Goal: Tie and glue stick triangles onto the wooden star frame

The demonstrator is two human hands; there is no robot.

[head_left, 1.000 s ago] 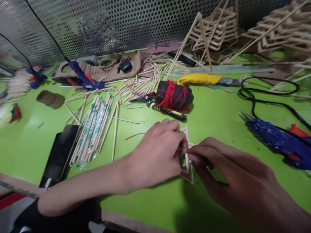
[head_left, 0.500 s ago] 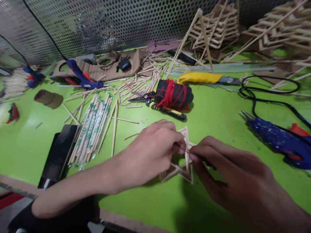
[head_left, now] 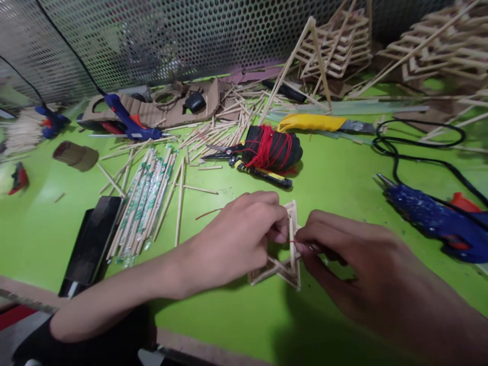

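Observation:
A small star-shaped frame of thin wooden sticks (head_left: 293,277) lies between my hands, its left part covered by my left hand (head_left: 244,239). Across one of its sticks passes a short red thread (head_left: 292,242). My left hand is closed in a pinch at the left of that stick, fingertips on the thread. On the other side, the thumb and forefinger of my right hand (head_left: 351,259) pinch the thread close against the stick. A loose piece of red thread also shows beyond my left wrist.
A black spool wound with red thread (head_left: 269,147) rests against yellow-black snips (head_left: 263,175). Wrapped sticks (head_left: 143,203) lie left, beside a black phone-like object (head_left: 89,244). A blue glue gun (head_left: 430,216) with a black cord lies right. Behind are a yellow cutter (head_left: 314,122) and stick frames (head_left: 339,46).
My hands and the star frame have shifted very slightly. More of the red thread across the stick shows between my fingertips, which are a little farther apart.

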